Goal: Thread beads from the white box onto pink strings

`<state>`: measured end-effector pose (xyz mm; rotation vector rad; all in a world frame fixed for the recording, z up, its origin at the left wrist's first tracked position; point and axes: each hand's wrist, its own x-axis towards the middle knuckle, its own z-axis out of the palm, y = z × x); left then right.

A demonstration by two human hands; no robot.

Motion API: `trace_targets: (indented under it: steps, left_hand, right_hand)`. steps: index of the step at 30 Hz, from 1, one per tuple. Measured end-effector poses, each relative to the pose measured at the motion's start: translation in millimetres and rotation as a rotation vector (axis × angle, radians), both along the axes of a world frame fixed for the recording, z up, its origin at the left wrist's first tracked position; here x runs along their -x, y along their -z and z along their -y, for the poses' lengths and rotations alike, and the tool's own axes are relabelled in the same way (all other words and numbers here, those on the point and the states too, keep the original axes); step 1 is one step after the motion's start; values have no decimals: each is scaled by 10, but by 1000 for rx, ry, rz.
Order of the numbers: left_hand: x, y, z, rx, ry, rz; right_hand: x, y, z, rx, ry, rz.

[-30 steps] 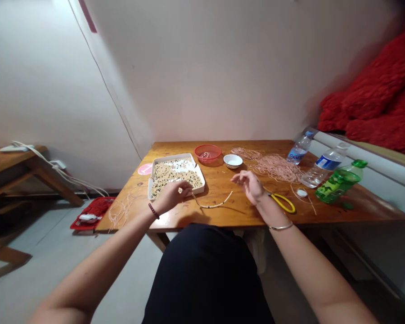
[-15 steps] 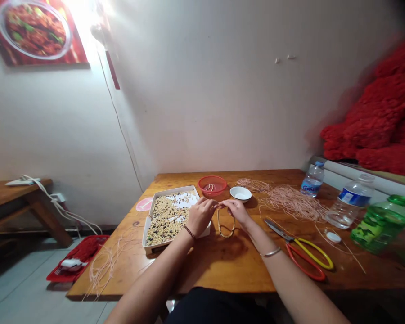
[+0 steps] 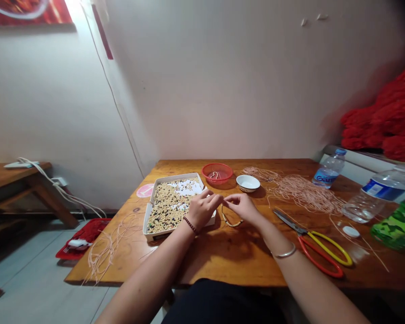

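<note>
My left hand (image 3: 203,210) and my right hand (image 3: 243,208) meet over the table, fingertips pinched together at the top of a beaded string (image 3: 231,223). The string's pale yellowish beads curve in a loop below my right fingers, and its ends are hidden by the fingers. Just left of my left hand is a shallow white box (image 3: 146,230) holding many small cream beads (image 3: 165,202) mixed with dark ones. White patches of its bottom show through.
Behind my hands are a red basket (image 3: 218,174) and a white bowl (image 3: 248,182). Tangled pink cord (image 3: 300,193) lies to the right, near scissors (image 3: 302,231), a white cap (image 3: 351,231) and several plastic bottles (image 3: 329,171). Loose cords (image 3: 103,256) lie at the left edge.
The view has tilted down and shifted slightly. The beaded loop, which hung as an upright U between my hands, now slants to the right beneath my right hand. Both hands remain pinched together.
</note>
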<state>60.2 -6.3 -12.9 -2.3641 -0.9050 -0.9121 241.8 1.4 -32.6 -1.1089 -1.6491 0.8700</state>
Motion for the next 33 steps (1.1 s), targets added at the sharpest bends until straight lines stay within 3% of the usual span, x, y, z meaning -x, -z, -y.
trace_targets:
  steps: [3,6,11,17,23,27,33]
  left_hand:
    - [-20,-17,42,-48,-83,180]
    - [-80,-29,86,-55,-161,338]
    - [-161,13,83,51,-116,290]
    - [-188,42,50,101,-96,271]
    - [-204,-15,112,126,-125,343]
    - [-190,-22,125,92,-47,338]
    - [-186,-2,147,110,63,178]
  right_hand:
    - [18,-45,22,107,-49,-184]
    - [3,-96,47,240,-2,-315]
    - [-21,-150,80,358,-5,-452]
    - [9,-167,98,338,-77,-453]
    - [-4,-125,56,324,52,-410]
    - [-20,-93,36,325,93,-362]
    - [-16,-60,26,286,49,-356]
